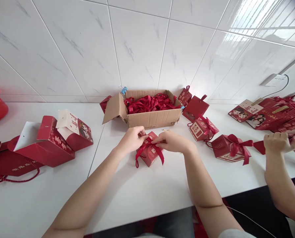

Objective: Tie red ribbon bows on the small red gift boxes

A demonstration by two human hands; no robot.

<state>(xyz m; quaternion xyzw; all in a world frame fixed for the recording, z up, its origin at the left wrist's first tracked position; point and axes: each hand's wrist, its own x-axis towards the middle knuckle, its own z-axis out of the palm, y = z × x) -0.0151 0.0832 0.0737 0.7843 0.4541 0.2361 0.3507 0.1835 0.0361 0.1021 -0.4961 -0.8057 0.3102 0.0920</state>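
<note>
Your hands, left (132,140) and right (171,140), pinch the satiny bow (149,142) nearly closed atop a small red card box (151,152) on the smooth white counter (135,198), before corrugated cardboard (153,119) and glossy marbled tiles (140,43).

Your single view looks from your head, facing forward and down over both your forearms at the white table (127,198), with the tiled wall (142,49) filling its upper part.
</note>
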